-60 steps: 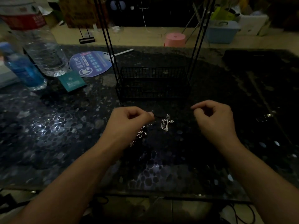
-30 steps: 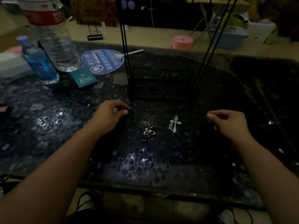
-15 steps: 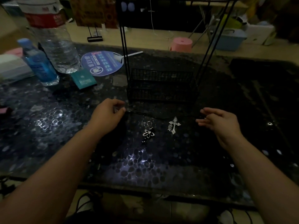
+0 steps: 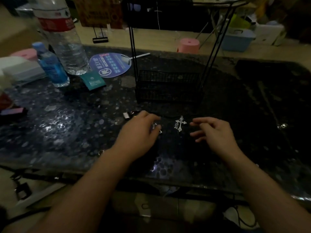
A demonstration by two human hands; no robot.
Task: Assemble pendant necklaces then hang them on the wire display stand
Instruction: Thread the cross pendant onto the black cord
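The silver cross pendant lies flat on the worktop, between my two hands and touching neither. A thin black cord runs along the worktop just beyond my fingertips, passing behind the top of the cross. A second silver pendant lies under the fingers of my left hand; only a small part of it shows, so I cannot tell its shape. My left hand is palm down, fingers extended over that pendant; I cannot tell whether they touch it. My right hand is just right of the cross, fingers loosely spread and holding nothing. The hands are apart, with the cross in the gap.

Just beyond my left hand, a small metal-coloured clip-like part lies on the worktop. Directly beyond both hands stands the black wire display stand, its basket base on the worktop and its thin uprights rising out of view. No necklace hangs on the visible part.

Far beyond and left of my left hand are a teal packet, a round blue hand fan, a large clear water bottle with a red label, and a small blue bottle. A pink stool stands on the floor behind the worktop.
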